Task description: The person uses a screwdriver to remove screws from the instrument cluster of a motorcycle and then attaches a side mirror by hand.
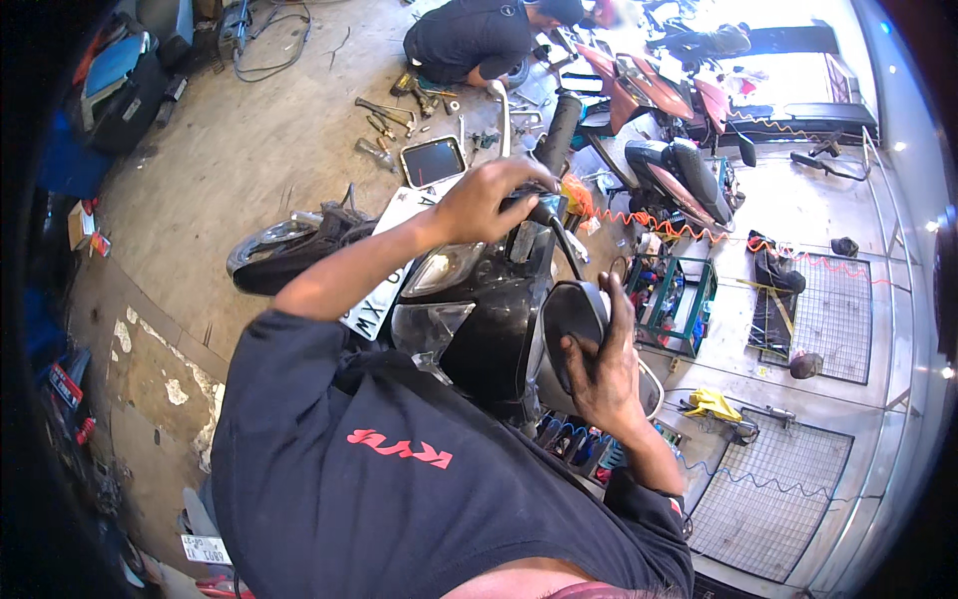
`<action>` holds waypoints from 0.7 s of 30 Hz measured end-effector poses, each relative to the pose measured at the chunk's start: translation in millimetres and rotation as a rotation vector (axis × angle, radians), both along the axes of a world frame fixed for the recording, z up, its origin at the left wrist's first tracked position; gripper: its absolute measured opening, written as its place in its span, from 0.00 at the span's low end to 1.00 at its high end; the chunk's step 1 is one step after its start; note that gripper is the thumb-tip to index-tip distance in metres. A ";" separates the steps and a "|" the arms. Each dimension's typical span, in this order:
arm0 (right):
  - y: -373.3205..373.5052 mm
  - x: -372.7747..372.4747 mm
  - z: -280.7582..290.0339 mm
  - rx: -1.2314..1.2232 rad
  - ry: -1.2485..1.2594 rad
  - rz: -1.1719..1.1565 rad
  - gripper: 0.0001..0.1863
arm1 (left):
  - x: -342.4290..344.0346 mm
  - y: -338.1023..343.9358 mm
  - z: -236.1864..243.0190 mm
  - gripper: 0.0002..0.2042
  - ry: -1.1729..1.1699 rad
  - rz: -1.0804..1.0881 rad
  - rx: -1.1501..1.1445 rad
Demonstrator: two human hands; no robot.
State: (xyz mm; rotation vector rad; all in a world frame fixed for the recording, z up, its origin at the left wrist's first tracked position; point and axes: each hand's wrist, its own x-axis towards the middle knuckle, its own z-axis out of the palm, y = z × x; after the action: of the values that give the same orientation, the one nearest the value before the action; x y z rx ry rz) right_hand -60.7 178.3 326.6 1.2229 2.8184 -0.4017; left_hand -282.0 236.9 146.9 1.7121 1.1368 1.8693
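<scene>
A black motor scooter [479, 329] fills the middle of the head view below me, with a white number plate [404, 205] along its left side. My left hand [499, 200] is closed around the base of a black mirror stem [549, 220] by the handlebar [559, 130]. My right hand [604, 374] grips the black mirror housing [569, 314] on that stem, with thumb and fingers around it. Just above the plate lies a rectangular mirror or screen [432, 162] in a pale frame; I cannot tell which.
A co-worker [469, 45] crouches at the top beside scattered tools [384, 125]. Red scooters [649, 85] stand at upper right. A green crate [674, 304], an orange coiled hose [669, 225] and metal lift platforms [768, 499] are on the right, black bins [120, 100] at upper left.
</scene>
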 end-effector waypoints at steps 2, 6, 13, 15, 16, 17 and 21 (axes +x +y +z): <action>-4.2 -4.1 -0.6 -0.067 0.051 0.036 0.43 | -1.3 -10.5 -0.4 0.16 -0.035 -0.083 0.023; -5.0 -7.8 3.5 -0.216 0.043 0.038 0.43 | -5.3 -17.9 2.5 0.19 0.069 -0.117 0.085; 11.7 -18.3 23.7 -0.498 0.061 0.012 0.57 | -1.1 -20.0 -3.0 0.20 0.074 -0.095 0.066; 22.3 -18.6 27.9 -0.528 0.091 -0.005 0.57 | -4.8 -14.1 1.4 0.22 0.104 -0.118 0.124; 23.3 -18.0 28.5 -0.536 0.032 0.036 0.56 | -4.5 -16.3 3.3 0.22 0.137 -0.095 0.157; 25.6 -19.1 30.7 -0.530 -0.021 0.079 0.55 | -1.5 -12.1 1.3 0.20 0.132 -0.069 0.171; 29.4 -32.2 46.4 -0.329 -0.127 0.316 0.45 | 1.5 -12.2 3.6 0.17 0.128 -0.035 0.093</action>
State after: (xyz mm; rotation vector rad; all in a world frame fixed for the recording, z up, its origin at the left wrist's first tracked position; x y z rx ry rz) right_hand -92.9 207.7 373.0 0.7011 2.6335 -0.7021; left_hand -280.5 224.7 150.5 1.9149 1.0749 1.8407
